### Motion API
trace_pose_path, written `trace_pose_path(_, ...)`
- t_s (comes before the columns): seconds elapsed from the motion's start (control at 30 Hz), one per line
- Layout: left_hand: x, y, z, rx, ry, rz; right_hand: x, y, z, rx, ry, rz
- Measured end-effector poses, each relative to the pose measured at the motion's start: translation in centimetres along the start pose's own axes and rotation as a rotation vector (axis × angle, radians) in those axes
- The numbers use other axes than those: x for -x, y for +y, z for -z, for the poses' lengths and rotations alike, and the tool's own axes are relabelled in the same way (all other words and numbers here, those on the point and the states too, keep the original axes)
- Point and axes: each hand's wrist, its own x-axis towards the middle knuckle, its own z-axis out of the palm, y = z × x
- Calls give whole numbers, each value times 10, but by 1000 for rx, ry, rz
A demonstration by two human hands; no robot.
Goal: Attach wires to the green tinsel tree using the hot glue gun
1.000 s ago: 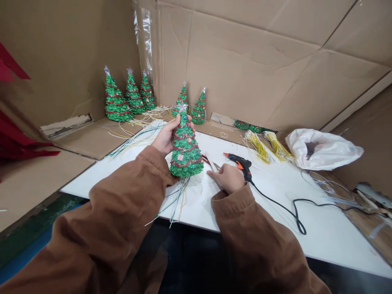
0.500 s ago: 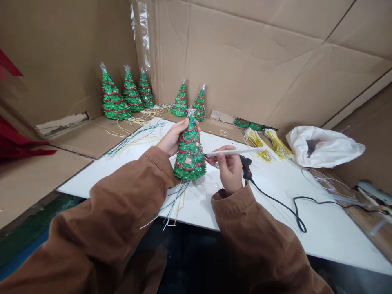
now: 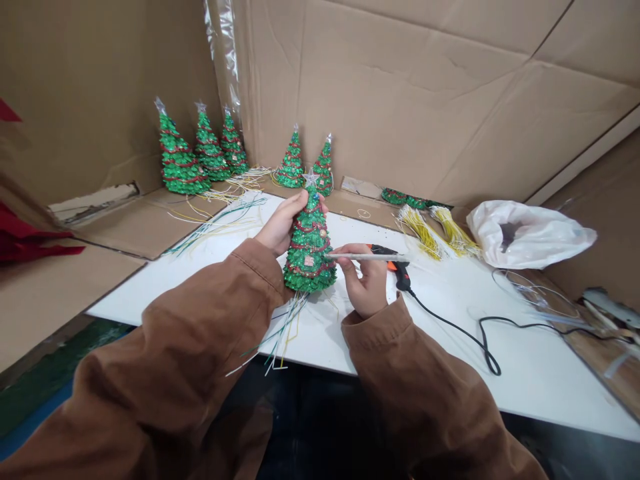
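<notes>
A small green Christmas tree (image 3: 311, 243) with red garlands and a clear star on top stands upright in my left hand (image 3: 281, 225). My left fingers wrap round its upper part, thumb near the tip. From under its base trail several green, white and yellow wires (image 3: 286, 330). My right hand (image 3: 365, 277) pinches a thin whitish stick (image 3: 367, 257), held nearly level. Its left tip meets the tree's right side, around mid-height; I cannot make out the tip's shape. Just behind my right hand lies a black and orange glue gun (image 3: 401, 275).
Several similar trees (image 3: 183, 163) stand along the cardboard wall (image 3: 400, 100), with loose wires around them. Yellow wire bundles (image 3: 420, 230) and a white plastic bag (image 3: 535, 237) lie at the right. The glue gun's black cord (image 3: 450, 323) runs across the white board (image 3: 525, 373).
The stick's tip has moved left, from the tree's right edge onto its front, and my right hand has shifted slightly left. My left hand keeps hold of the tree.
</notes>
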Motion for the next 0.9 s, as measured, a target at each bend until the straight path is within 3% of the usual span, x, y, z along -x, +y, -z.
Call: trace_pose_path(0.9,-12,-8,8,18,121,-29,-5,-4,-4,128,-66,181)
